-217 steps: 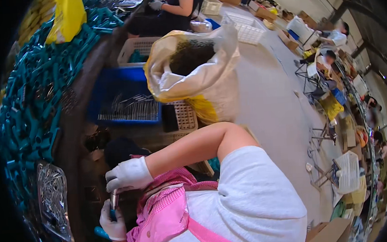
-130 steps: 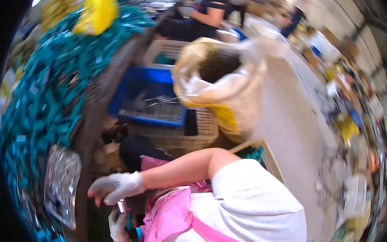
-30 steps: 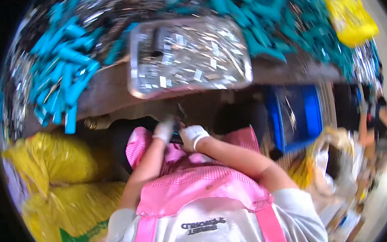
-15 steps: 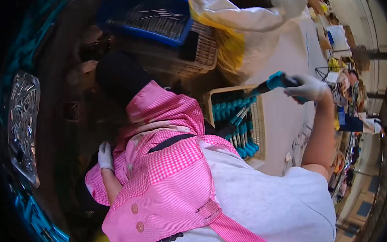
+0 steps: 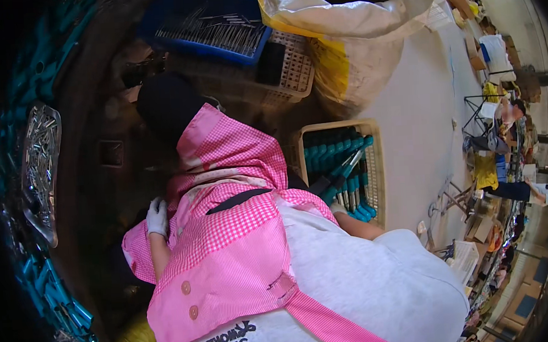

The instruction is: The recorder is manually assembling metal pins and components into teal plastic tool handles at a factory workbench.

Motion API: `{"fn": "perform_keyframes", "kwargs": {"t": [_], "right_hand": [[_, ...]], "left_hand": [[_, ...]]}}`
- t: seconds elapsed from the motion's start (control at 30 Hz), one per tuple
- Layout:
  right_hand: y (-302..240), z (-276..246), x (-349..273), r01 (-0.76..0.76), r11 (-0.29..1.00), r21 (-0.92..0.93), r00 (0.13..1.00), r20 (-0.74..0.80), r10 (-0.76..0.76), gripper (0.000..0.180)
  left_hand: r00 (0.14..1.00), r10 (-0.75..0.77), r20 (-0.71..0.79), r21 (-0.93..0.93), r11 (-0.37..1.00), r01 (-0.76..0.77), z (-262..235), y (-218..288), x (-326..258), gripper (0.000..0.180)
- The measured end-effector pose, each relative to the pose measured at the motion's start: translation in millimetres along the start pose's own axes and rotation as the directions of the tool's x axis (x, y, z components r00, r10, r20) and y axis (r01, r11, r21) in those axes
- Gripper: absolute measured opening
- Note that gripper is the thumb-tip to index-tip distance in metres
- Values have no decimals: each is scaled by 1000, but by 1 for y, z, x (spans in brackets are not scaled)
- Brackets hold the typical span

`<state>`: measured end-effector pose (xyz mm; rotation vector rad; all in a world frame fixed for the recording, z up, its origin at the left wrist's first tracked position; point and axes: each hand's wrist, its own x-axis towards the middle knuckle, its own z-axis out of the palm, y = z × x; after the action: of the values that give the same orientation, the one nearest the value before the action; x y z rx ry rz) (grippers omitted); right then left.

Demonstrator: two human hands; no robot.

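Note:
My left hand point(image 5: 156, 218), in a white glove, rests beside the pink gingham apron point(image 5: 228, 236) on my lap. Its fingers are stretched out and nothing shows in them. At the near edge of a cream plastic crate point(image 5: 378, 177), only a sliver of my gloved right hand point(image 5: 337, 209) shows; the apron and sleeve hide its fingers. Rows of tools with teal-and-black handles point(image 5: 329, 150) and silvery shafts fill the crate. One such tool point(image 5: 350, 165) lies slanted across them, close to my right hand; whether I touch it is hidden.
Thin metal rods fill a blue bin point(image 5: 241, 52) beyond my knees, above a basket point(image 5: 296, 66). A white-and-yellow sack point(image 5: 355, 66) stands beside it. At left are a tray of metal parts point(image 5: 41, 154) and teal pieces point(image 5: 53, 297). Another person point(image 5: 523, 192) is far right.
My right hand, which held a teal-and-black tool out over the floor on the right, has come down into the crate's near side. My left hand has barely moved.

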<state>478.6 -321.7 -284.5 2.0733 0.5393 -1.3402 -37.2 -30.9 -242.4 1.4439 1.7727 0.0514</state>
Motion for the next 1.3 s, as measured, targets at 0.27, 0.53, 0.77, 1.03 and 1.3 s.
{"fn": "perform_keyframes", "kwargs": {"t": [0.27, 0.53, 0.77, 1.03, 1.3], "right_hand": [[65, 16, 51, 77, 882, 465, 995, 27, -101, 47], [5, -58, 24, -329, 464, 823, 794, -25, 607, 112], [44, -7, 160, -33, -214, 976, 991, 61, 123, 82], [37, -29, 117, -1, -303, 953, 985, -52, -167, 34], [29, -17, 46, -102, 490, 866, 622, -329, 710, 59]], "left_hand": [[998, -35, -43, -145, 989, 29, 7, -24, 6, 50], [1000, -26, 4, -112, 993, 27, 2, -29, 8, 52], [996, 4, 88, 68, 998, -10, 10, -9, 17, 50], [993, 14, 119, -97, 995, -2, 22, -126, 69, 49], [979, 74, 192, 220, 969, -116, 9, -33, 75, 53]]}}
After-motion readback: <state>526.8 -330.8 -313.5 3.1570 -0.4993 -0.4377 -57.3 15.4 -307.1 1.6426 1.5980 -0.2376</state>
